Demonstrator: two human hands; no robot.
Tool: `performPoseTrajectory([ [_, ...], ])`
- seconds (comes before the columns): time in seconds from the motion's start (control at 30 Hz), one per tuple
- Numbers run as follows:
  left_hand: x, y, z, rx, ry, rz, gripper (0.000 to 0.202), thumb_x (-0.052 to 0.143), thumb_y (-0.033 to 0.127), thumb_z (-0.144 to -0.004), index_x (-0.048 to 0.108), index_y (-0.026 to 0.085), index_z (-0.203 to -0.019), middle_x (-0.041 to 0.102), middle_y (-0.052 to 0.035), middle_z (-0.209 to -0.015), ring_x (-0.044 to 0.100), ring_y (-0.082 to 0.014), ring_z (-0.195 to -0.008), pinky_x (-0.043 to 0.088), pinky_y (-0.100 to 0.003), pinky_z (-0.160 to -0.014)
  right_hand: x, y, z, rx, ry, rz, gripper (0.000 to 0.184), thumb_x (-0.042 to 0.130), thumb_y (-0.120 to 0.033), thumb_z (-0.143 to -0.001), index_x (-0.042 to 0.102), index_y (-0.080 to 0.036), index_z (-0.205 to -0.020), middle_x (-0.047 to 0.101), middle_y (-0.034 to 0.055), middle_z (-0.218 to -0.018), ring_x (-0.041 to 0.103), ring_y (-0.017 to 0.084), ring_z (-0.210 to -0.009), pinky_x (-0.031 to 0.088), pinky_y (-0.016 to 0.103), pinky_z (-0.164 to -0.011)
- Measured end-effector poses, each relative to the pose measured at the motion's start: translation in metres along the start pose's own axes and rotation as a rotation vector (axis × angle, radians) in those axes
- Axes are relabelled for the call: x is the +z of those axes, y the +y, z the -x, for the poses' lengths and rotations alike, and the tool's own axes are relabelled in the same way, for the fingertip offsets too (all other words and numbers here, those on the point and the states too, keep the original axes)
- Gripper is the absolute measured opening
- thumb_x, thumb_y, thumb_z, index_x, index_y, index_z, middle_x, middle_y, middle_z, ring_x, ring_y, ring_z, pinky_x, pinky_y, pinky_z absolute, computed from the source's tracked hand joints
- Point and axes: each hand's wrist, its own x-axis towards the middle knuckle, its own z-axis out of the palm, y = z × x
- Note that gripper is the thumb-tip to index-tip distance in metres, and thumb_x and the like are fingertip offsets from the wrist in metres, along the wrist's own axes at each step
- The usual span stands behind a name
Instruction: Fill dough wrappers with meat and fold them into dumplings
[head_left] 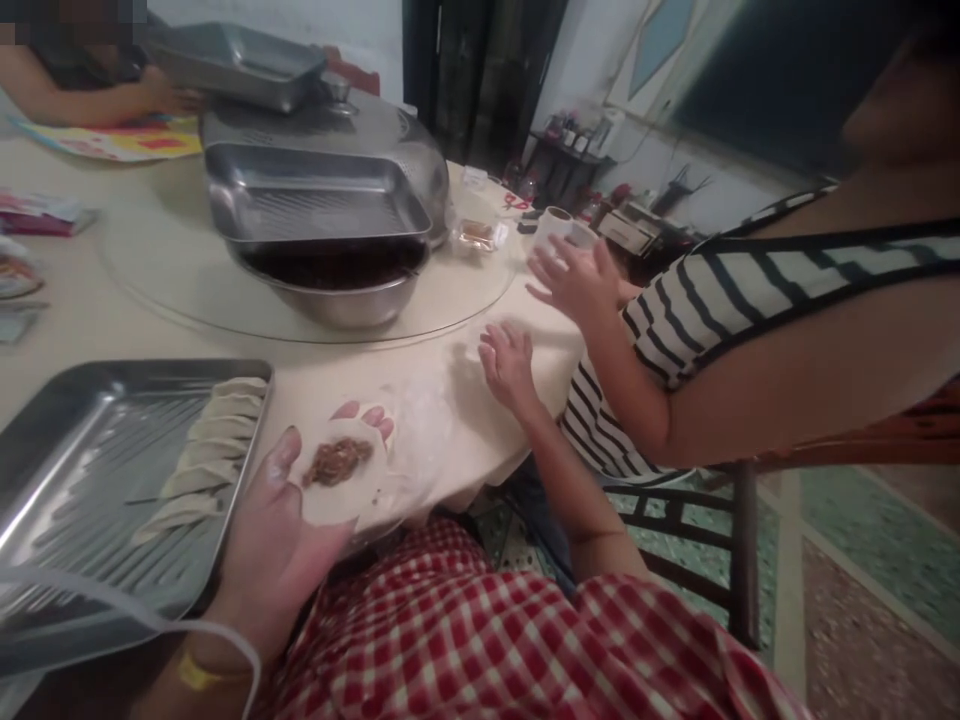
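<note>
My left hand [274, 545] lies palm up at the table's near edge and cradles a round dumpling wrapper [337, 495] with a lump of brown meat filling [337, 462] in its middle. Just left of it, a steel tray [82, 470] holds a row of folded dumplings [210, 445]. My right hand [508, 365] rests on the floured table edge [442, 420] with its fingers spread and nothing visibly held. Whether a pale wrapper lies under its fingertips I cannot tell.
A steel bowl of dark filling [337, 280] sits on a glass turntable [172, 290], under an empty steel tray [315, 205]. A person in a striped top sits at right, one hand [574, 280] raised near a white cup [553, 225]. Another person's arm [90, 95] is at top left.
</note>
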Motion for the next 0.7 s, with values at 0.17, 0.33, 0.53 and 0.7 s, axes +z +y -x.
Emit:
performPoseTrajectory([
  [0.17,-0.001,0.000,-0.002,-0.024,-0.076,0.038,0.054,0.037,0.032,-0.096,0.041,0.009,-0.145,0.073,-0.0186,-0.112,0.072,-0.0262,-0.095,0.054,-0.043,-0.095,0.007,0.011,-0.020,-0.002,-0.064,0.110,0.043,0.034,-0.035,-0.100,0.055,-0.014,-0.132,0.071,0.0121,-0.117,0.037,0.029,-0.141,0.015,0.059,-0.117],
  [0.33,0.003,-0.001,0.001,-0.032,-0.062,-0.023,0.053,0.039,0.035,-0.095,0.047,0.008,-0.141,0.073,-0.0186,-0.111,0.071,-0.0271,-0.098,0.051,-0.047,-0.100,0.009,0.020,-0.034,-0.059,-0.058,0.130,0.042,0.036,-0.036,-0.100,0.066,-0.013,-0.117,0.070,0.0166,-0.115,0.048,0.032,-0.131,0.016,0.066,-0.113],
  [0.53,-0.001,0.003,0.001,-0.068,-0.171,-0.005,0.056,0.038,0.041,-0.095,0.048,0.009,-0.141,0.071,-0.0188,-0.117,0.065,-0.0307,-0.112,0.047,-0.051,-0.103,-0.019,-0.011,-0.019,-0.083,0.266,-0.273,0.044,0.033,-0.043,-0.099,0.065,-0.017,-0.116,0.073,0.0120,-0.105,0.058,0.026,-0.118,0.039,0.051,-0.107],
  [0.7,-0.001,0.006,0.001,-0.048,-0.166,0.011,0.057,0.035,0.042,-0.097,0.049,0.005,-0.138,0.070,-0.0197,-0.118,0.063,-0.0306,-0.116,0.045,-0.049,-0.106,-0.031,-0.076,0.020,-0.246,0.028,-0.785,0.040,0.028,-0.042,-0.101,0.056,-0.023,-0.122,0.075,0.0060,-0.099,0.071,0.019,-0.093,0.049,0.045,-0.097],
])
